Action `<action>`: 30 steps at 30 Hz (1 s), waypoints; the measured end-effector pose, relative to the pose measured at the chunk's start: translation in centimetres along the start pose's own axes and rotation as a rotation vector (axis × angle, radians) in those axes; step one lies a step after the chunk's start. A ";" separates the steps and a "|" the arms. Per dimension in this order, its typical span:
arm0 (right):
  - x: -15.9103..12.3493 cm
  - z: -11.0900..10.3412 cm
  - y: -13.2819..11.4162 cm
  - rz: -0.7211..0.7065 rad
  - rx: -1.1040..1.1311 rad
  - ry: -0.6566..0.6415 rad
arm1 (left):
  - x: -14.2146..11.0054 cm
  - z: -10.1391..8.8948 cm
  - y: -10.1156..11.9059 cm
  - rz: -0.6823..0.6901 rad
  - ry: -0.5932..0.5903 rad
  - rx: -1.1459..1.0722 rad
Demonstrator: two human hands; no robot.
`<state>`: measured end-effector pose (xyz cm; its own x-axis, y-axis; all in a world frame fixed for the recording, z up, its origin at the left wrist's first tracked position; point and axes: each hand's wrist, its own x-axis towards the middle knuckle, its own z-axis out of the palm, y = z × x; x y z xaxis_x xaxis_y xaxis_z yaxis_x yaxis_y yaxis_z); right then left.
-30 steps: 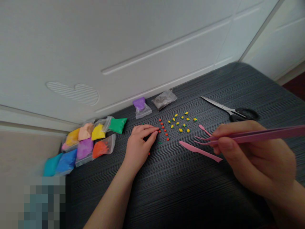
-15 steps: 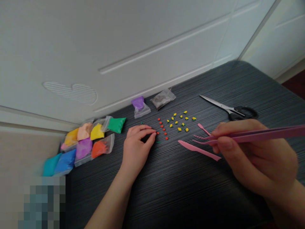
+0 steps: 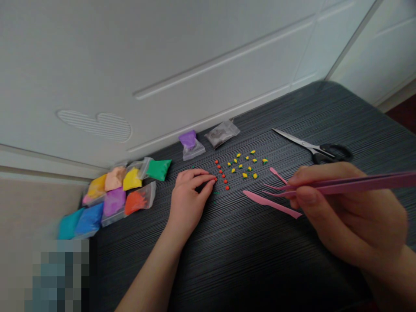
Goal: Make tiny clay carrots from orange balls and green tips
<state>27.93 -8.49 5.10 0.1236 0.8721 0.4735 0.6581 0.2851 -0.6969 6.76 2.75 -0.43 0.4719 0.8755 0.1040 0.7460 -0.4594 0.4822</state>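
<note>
My left hand rests on the dark striped table, fingers curled, with the fingertips pinched at a small red clay piece at the edge of a cluster of several red pieces. Several tiny yellow-and-green pieces lie just right of them. Raised near the camera, my right hand grips pink tweezers, whose tips point left above the table. Beneath those tips lie a pink clay knife and a small pink spatula tool.
Several bags of coloured clay are heaped at the left by the wall. A purple bag and a brown bag lie at the back. Black-handled scissors lie at the right. A white panelled wall borders the table's far edge.
My left fingers shifted slightly among the red pieces. The view drifted a little. My right hand has held the tweezers nearly still.
</note>
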 end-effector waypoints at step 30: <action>0.0 0.1 0.2 -0.001 -0.016 -0.005 | 0.3 0.1 0.2 -0.008 0.000 -0.011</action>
<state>27.97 -8.41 4.91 0.1190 0.8738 0.4716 0.6700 0.2798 -0.6876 7.12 2.86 -0.37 0.4658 0.8792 0.1001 0.7446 -0.4505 0.4925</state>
